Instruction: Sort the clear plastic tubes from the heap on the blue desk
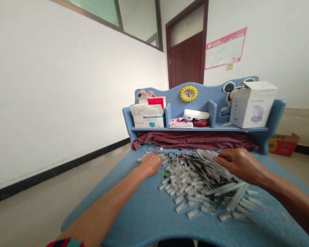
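Observation:
Across the desk spreads a pile of pen parts: short clear pen caps (181, 175), long clear pen barrels (237, 197) and thin dark refills (203, 168). My left hand (150, 164) is closed at the left of the pile, beside a small group of pens (166, 157). Whatever its fingers hold is hidden behind the knuckles. My right hand (235, 160) is at the far right side of the heap, thumb and fingers pinched near some clear barrels (206, 154). Its grip is slightly blurred, so what lies in it cannot be made out.
The blue desk (134, 209) has a raised back shelf (221, 128) carrying a mask box (149, 120), a white carton (254, 106) and a red round tin (201, 123). Folded checked cloth (195, 140) lies beneath. A white wall (54, 85) stands to the left.

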{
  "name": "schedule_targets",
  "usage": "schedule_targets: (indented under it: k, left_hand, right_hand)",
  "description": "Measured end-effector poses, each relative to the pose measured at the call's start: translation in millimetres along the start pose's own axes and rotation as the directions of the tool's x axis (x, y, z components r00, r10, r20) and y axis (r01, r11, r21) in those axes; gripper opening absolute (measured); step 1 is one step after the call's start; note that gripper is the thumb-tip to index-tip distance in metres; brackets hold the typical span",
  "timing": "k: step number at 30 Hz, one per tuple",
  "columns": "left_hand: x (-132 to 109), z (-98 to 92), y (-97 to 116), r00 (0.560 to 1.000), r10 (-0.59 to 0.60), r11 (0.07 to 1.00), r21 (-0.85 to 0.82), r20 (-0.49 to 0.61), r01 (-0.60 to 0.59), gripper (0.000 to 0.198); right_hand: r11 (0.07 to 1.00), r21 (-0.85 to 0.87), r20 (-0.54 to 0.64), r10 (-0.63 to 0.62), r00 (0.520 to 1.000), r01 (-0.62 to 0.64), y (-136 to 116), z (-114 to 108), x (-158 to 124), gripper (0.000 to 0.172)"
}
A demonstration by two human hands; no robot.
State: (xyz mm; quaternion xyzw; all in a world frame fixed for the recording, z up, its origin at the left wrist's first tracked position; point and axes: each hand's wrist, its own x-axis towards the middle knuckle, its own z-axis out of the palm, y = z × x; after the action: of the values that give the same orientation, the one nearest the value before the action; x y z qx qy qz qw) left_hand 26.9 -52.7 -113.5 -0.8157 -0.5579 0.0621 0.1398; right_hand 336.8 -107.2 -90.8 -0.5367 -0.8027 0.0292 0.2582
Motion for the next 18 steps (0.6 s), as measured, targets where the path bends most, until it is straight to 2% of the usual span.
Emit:
schedule_targets:
  k: [5,10,14,18]
  left_hand:
    - [2,-8.9,-2,1.000,0.001,1.000,-0.005,-0.003,-0.001,0.015]
    - [-3,-35.9,15,0.988,0.084,0.996,-0.003,-0.129,-0.085,0.012]
    - [-8,-58.4,49,0.923,0.257,0.956,-0.062,-0.288,-0.285,0.009]
    - [-2,-69.6,76,0.847,0.391,0.891,-0.082,-0.359,-0.447,0.008]
  right_hand:
    - [0.997,0.062,-0.018,-0.037,0.999,0.038,-5,-1,3,0.036]
    - [0.989,0.134,-0.052,-0.055,0.997,0.062,-9,8,9,0.034]
    - [0.953,0.302,-0.074,-0.006,0.997,0.028,-11,19,14,0.040]
    - [0.874,0.482,-0.063,0.103,0.993,-0.060,-10,24,14,0.045]
